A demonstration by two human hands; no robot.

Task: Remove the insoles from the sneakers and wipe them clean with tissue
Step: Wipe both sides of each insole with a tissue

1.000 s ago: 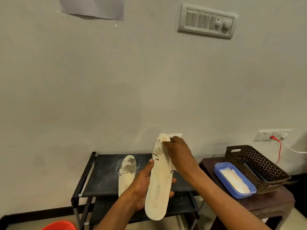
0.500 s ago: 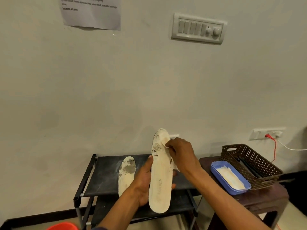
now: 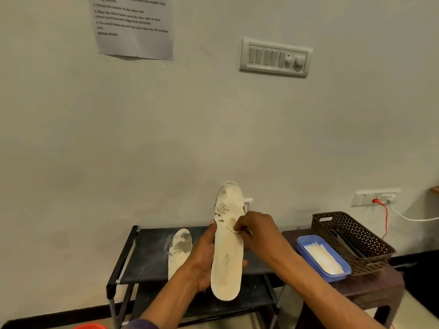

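While the flat insole (image 3: 179, 250) lies on the top shelf of the black shoe rack (image 3: 147, 255) at the left, the left hand (image 3: 204, 260) grips the held insole (image 3: 228, 257) from behind and keeps it upright, toe end up. Just right of it, the right hand (image 3: 257, 230) pinches a small tissue (image 3: 234, 227) and presses it on the middle of that insole. Far right, a blue tray (image 3: 300, 244) of tissues sits on a brown table (image 3: 370, 288), just beside a brown basket (image 3: 361, 236).
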